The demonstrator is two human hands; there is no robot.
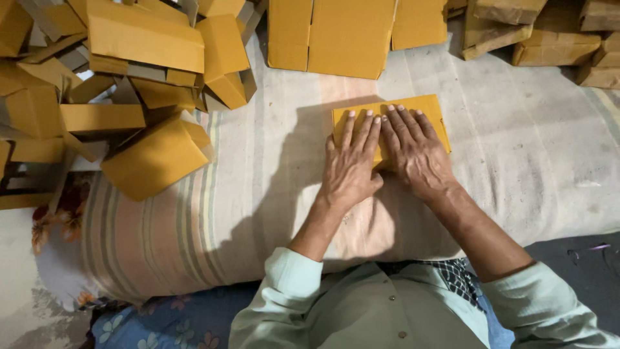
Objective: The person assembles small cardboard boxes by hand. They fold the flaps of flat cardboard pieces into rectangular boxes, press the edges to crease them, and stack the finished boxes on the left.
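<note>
A flat yellow cardboard piece (pixel 431 111) lies on the striped cloth (pixel 245 194) in front of me. My left hand (pixel 349 165) rests palm down on its near left part, fingers spread and straight. My right hand (pixel 414 150) presses flat on its middle, fingers pointing away from me. The two hands lie side by side and touch at the thumbs. Neither hand grips the cardboard; both lie on top of it.
A heap of folded yellow cardboard boxes (pixel 148 45) fills the left and far left. A stack of flat yellow cardboard sheets (pixel 349 35) lies straight ahead. Brown boxes (pixel 555 39) sit at the far right. A dark floor patch (pixel 581 258) shows at right.
</note>
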